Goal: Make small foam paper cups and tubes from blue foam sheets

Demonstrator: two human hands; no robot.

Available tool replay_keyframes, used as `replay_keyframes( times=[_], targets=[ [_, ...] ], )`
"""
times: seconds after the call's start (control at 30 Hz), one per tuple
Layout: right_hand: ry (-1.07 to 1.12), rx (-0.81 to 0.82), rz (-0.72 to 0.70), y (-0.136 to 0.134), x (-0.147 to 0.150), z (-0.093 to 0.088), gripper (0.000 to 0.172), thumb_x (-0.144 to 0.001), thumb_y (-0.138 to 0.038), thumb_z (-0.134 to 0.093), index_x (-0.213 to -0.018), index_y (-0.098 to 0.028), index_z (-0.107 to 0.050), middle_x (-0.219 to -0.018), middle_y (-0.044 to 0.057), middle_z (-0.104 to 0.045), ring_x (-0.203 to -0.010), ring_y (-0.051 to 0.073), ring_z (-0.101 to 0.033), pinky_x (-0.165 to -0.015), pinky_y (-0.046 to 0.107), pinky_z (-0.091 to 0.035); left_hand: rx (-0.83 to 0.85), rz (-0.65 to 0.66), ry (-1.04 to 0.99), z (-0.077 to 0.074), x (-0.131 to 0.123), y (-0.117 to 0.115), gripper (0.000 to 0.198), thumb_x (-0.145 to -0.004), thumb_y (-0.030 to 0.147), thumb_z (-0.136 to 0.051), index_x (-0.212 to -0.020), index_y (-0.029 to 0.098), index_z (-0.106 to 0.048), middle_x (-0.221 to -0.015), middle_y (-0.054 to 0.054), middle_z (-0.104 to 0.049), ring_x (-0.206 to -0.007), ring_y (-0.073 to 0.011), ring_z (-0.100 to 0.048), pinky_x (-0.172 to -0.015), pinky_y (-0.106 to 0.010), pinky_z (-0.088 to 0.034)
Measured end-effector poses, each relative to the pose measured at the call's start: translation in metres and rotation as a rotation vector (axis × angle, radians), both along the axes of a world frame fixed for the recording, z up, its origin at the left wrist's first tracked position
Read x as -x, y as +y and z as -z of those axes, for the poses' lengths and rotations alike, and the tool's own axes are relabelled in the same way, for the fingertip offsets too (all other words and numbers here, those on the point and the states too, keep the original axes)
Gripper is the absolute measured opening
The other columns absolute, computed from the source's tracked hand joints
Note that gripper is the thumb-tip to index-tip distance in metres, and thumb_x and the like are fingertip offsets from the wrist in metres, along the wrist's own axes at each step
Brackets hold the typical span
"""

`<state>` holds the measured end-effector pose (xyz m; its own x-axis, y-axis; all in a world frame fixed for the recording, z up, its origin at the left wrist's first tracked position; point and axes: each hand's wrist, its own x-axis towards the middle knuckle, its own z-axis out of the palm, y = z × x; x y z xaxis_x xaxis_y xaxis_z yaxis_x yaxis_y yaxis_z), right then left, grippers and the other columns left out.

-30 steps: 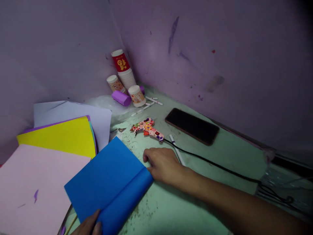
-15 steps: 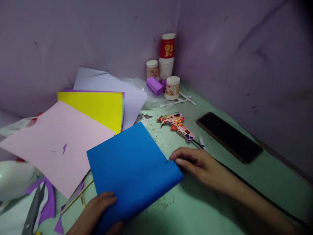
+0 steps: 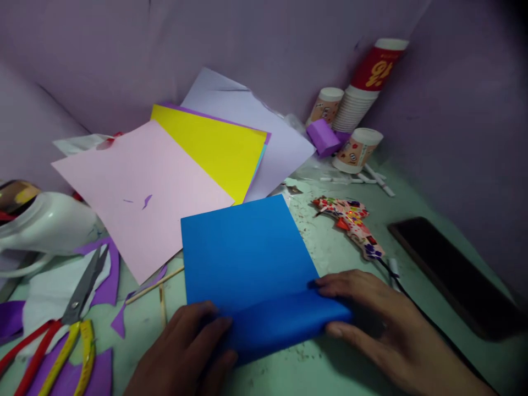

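A sheet of blue paper (image 3: pixel 243 253) lies in front of me, its near edge folded over into a loose, rounded roll. My left hand (image 3: pixel 183 346) is closed on the near left end of the fold, fingers on top. At the right end, my right hand (image 3: pixel 371 313) grips the fold between thumb and fingers. A pink sheet (image 3: pixel 136 203) and a yellow sheet (image 3: pixel 214 148) lie beyond it to the left. To the right, nearest my right hand, are a flower-patterned glue gun (image 3: pixel 350 220) with a black cord and a dark phone (image 3: pixel 449 275).
Scissors (image 3: pixel 76 308) with red and yellow handles lie open at left among purple scraps (image 3: pixel 105 280) and wooden sticks (image 3: pixel 154 285). A white jug-like container (image 3: pixel 53 223) lies behind them. Stacked paper cups (image 3: pixel 357 104) and a purple block (image 3: pixel 324 137) stand near the wall.
The view has swung left and down, bringing the scissors' handles into sight. My right hand has closed around the fold's right end, and the near edge is rolled further over.
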<state>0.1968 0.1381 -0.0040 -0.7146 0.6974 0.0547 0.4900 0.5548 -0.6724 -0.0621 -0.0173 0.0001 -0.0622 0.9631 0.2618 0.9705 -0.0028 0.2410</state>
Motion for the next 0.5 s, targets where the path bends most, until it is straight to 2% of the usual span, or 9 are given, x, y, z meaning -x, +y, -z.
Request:
replay_keyframes(
  times=[0.1,0.27,0.5],
  targets=[
    [-0.048,-0.018,-0.004,0.001,0.003,0.000,0.025,-0.085,-0.037,-0.062,-0.109,-0.031,-0.062,-0.107,0.005,-0.068,-0.101,0.023,-0.064,-0.086,0.040,-0.055,0.009,0.030,-0.043,0.002,-0.001,0.004,0.027,-0.093,0.046,-0.043,-0.100,0.031,-0.066,-0.095,0.000,-0.069,-0.084,-0.0123,-0.068,-0.072,-0.020,-0.056],
    [-0.054,-0.048,-0.024,0.004,0.009,0.000,0.018,-0.086,-0.036,-0.059,-0.103,-0.030,-0.064,-0.097,0.004,-0.071,-0.091,0.022,-0.067,-0.077,0.036,-0.058,-0.005,0.037,-0.005,0.004,0.002,0.011,0.029,-0.095,0.040,-0.040,-0.098,0.029,-0.066,-0.087,0.000,-0.070,-0.075,-0.0132,-0.067,-0.065,-0.023,-0.056],
    [-0.052,-0.090,-0.047,0.004,0.009,0.000,0.022,-0.087,-0.030,-0.057,-0.108,-0.033,-0.061,-0.099,0.002,-0.070,-0.093,0.020,-0.066,-0.077,0.034,-0.058,-0.092,0.032,0.002,0.009,0.002,0.019,0.032,-0.096,0.041,-0.036,-0.092,0.028,-0.066,-0.080,0.003,-0.071,-0.069,-0.0121,-0.067,-0.059,-0.022,-0.054]
  ],
)
